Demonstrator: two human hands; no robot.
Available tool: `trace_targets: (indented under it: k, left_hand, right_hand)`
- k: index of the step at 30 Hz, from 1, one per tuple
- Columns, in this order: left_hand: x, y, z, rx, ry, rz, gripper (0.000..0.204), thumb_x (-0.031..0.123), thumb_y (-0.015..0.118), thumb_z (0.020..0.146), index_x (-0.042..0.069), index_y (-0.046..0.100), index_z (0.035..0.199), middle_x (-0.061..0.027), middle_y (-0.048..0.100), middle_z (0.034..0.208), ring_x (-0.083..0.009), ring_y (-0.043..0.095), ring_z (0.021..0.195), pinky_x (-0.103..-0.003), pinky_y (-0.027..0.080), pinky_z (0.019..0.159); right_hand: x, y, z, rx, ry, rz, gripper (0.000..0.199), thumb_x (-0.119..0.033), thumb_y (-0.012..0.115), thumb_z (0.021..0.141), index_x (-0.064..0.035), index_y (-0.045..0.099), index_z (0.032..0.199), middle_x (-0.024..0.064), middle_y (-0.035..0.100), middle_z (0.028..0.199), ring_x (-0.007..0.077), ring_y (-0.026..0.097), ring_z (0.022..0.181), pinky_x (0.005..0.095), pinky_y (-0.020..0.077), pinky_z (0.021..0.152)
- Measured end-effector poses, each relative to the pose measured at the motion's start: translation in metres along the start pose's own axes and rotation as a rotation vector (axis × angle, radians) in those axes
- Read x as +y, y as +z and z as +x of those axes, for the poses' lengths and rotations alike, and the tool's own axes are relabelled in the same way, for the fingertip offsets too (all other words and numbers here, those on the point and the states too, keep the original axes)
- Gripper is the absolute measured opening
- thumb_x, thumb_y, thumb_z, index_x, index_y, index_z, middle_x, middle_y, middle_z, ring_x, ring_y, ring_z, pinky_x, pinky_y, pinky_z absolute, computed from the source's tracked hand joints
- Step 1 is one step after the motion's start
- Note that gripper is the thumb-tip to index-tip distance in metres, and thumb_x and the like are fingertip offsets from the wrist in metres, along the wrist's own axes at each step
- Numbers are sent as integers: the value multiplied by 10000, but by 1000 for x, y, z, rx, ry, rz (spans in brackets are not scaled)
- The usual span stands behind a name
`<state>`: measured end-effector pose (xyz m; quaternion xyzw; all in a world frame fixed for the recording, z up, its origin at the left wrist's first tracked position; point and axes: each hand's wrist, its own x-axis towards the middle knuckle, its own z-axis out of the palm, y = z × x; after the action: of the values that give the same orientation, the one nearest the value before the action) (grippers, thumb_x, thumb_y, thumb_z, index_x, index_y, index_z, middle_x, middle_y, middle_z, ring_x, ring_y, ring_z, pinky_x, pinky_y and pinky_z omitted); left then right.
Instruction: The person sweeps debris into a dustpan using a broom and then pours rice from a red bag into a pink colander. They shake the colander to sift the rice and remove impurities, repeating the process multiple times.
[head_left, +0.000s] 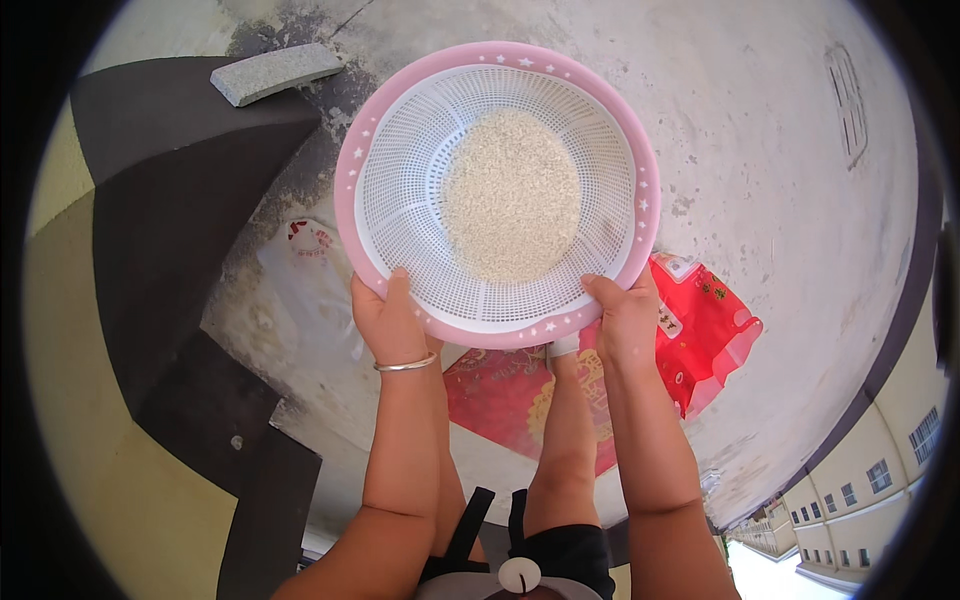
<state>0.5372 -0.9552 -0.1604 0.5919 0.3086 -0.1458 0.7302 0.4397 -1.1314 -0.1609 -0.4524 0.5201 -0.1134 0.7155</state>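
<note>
A round pink basin (349, 170) with white stars on its rim is held up in front of me. Nested inside it is a white mesh colander (405, 185). A wide heap of pale grains like rice (512, 195) covers the colander's bottom, a little right of its middle. My left hand (385, 318) grips the near left rim, thumb on top and fingers hidden below. On the near right rim, my right hand (628, 315) holds on in the same way, its thumb reaching over the edge. A silver bangle (404, 366) circles my left wrist.
Below the basin, a red printed mat or sheet (500, 395) lies by my feet, with a crumpled red bag (700, 325) at right. A clear plastic bag (305, 280) lies left. A stone block (275, 73) rests far left, near a dark-painted wall base (180, 200).
</note>
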Motion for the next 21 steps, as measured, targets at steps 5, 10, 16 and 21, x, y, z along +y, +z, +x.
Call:
trace_targets:
  k: [5, 10, 16, 21]
  left_hand:
    - [-40, -23, 7, -189, 36, 150, 331, -58, 477, 850, -52, 429, 1177, -124, 559, 1061, -160, 556, 946, -282, 453, 837]
    - [-35, -5, -20, -196, 378, 355, 346, -79, 474, 817, -57, 426, 1159, -128, 562, 1043, -154, 561, 910, -251, 450, 816]
    - [-18, -13, 0, -96, 30, 11, 480, -73, 527, 778, -61, 404, 1242, -100, 529, 1079, -144, 538, 958, -243, 423, 847]
    - [-36, -6, -21, -256, 20, 151, 486, -71, 553, 779, -63, 406, 1242, -80, 532, 1052, -119, 551, 905, -218, 432, 804]
  right_hand:
    - [-11, -14, 17, -4, 47, -25, 494, 153, 483, 702, 80, 475, 1190, 192, 580, 1130, 272, 600, 984, 354, 504, 854]
    - [-11, -39, 30, 11, 177, 78, 516, 146, 504, 694, 54, 478, 1201, 172, 585, 1117, 259, 580, 1019, 333, 486, 855]
    - [20, -15, 7, 39, 59, 61, 556, 162, 535, 677, 37, 467, 1214, 139, 576, 1137, 255, 572, 1015, 342, 475, 864]
    - [-7, -57, 33, 114, 123, 136, 457, 155, 460, 708, 65, 482, 1155, 209, 572, 1100, 314, 603, 965, 402, 531, 833]
